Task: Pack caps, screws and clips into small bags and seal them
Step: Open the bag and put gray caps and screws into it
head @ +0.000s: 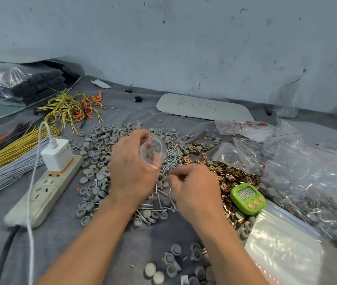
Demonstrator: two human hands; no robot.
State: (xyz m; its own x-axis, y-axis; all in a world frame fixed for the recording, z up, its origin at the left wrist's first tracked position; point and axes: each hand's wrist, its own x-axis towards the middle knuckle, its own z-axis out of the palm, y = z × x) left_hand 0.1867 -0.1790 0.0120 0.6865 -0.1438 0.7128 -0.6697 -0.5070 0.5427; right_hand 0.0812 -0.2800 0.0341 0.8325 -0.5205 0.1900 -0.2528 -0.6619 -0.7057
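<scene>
Left-hand grip: the small zip bag (153,152) is held by the left hand (131,167), thumb and fingers curled round its edges, with the red-lined mouth bowed open.
Right-hand grip: the fingers of the right hand (196,188) are drawn together and blurred; whether anything is pinched cannot be told.
Bag position: raised above the table, over the seam between the caps and the screws.
Bag contents: grey shapes are seen through the film; whether they lie inside cannot be told.
Grey caps (101,140): spread in a broad heap under and left of the left hand, with a smaller scatter near the bottom edge.
Screws (171,159): silver, piled between the two hands and just beyond the right fingertips.
Clips (231,177): copper-coloured, heaped right of the screws and beside the right hand.
Green timer (247,198): set among the clips, digits lit.
Empty zip bags (282,243): stacked flat at the lower right.
Filled bags (317,182): heaped at the right edge.
Power strip (46,188): laid left of the caps, with a white charger (57,154) plugged in.
Wire bundles (17,149): yellow, grey and orange, laid at the far left.
White board (202,108): laid near the wall, marked in red.
Surface: grey cloth (60,243).
</scene>
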